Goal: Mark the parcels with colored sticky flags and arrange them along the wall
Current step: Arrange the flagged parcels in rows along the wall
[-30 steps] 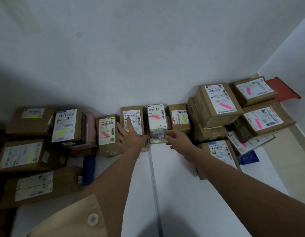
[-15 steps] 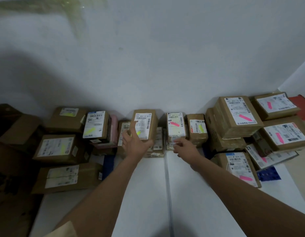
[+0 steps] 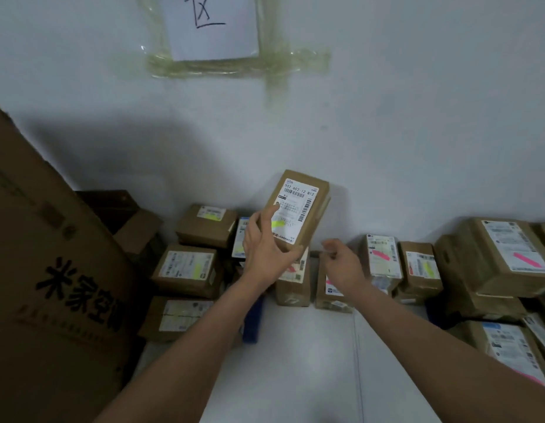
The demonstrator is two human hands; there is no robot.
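One small box [image 3: 298, 206], stiff cardboard and probably light, is up off the row against the far wall in your left hand [image 3: 266, 251], clamped on its near-left corner, so support its long edges; your right hand [image 3: 341, 264] hangs loosely curled, empty.

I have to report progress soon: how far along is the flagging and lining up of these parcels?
Mostly done, it seems: parcels along the wall already carry flags, like the pink-flagged parcel. The left hand holds the yellow-flagged parcel lifted off the row; the right hand holds nothing. That parcel remains to be placed.
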